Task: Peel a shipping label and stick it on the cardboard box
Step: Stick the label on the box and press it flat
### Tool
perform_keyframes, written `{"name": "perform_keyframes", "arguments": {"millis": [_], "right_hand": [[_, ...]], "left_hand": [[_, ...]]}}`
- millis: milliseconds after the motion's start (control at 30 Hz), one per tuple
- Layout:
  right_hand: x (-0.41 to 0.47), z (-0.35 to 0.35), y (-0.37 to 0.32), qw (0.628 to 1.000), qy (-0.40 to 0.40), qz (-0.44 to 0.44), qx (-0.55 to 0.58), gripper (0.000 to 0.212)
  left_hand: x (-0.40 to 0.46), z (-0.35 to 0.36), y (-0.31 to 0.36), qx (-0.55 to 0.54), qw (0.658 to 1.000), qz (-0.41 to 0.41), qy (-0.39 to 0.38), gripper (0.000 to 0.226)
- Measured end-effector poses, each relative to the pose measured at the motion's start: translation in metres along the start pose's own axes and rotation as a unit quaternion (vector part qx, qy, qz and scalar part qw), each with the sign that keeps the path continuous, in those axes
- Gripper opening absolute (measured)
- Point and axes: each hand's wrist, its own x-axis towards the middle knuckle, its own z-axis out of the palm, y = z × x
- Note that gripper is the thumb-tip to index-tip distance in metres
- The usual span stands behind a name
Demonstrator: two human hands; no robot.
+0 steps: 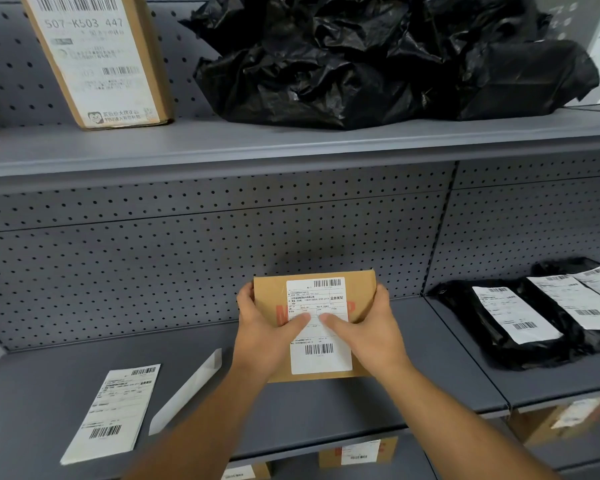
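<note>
A small flat cardboard box point(267, 292) is held over the grey middle shelf point(312, 403). A white shipping label point(321, 351) with barcodes lies flat on its top face. My left hand point(262, 336) grips the box's left edge, its thumb pressed on the label. My right hand point(368, 336) grips the right edge, and its thumb presses the label from the other side. Both thumbs nearly meet at the label's middle.
Another printed label sheet point(113, 412) and a blank white backing strip point(187, 389) lie on the shelf at left. Black mailer bags with labels point(520, 320) sit at right. Above, a labelled carton point(99, 57) and crumpled black bags point(378, 60) occupy the upper shelf.
</note>
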Motion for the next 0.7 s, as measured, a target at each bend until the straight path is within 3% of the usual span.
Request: {"name": "perform_keyframes", "arguments": {"millis": [200, 267, 433, 700], "right_hand": [[-0.003, 0.002, -0.004, 1.000, -0.003, -0.001, -0.016, 0.099], [0.001, 0.000, -0.002, 1.000, -0.010, -0.002, -0.021, 0.096], [0.009, -0.015, 0.003, 0.998, -0.055, 0.004, 0.006, 0.063], [0.008, -0.018, 0.003, 0.997, -0.062, 0.006, 0.042, 0.070]], "left_hand": [[-0.010, 0.004, -0.002, 0.014, 1.000, 0.025, -0.006, 0.114], [-0.009, 0.005, -0.003, 0.016, 0.999, 0.030, -0.006, 0.112], [0.003, -0.006, -0.007, 0.011, 1.000, 0.007, 0.007, 0.096], [0.004, -0.009, -0.009, -0.010, 1.000, -0.006, -0.005, 0.084]]}}
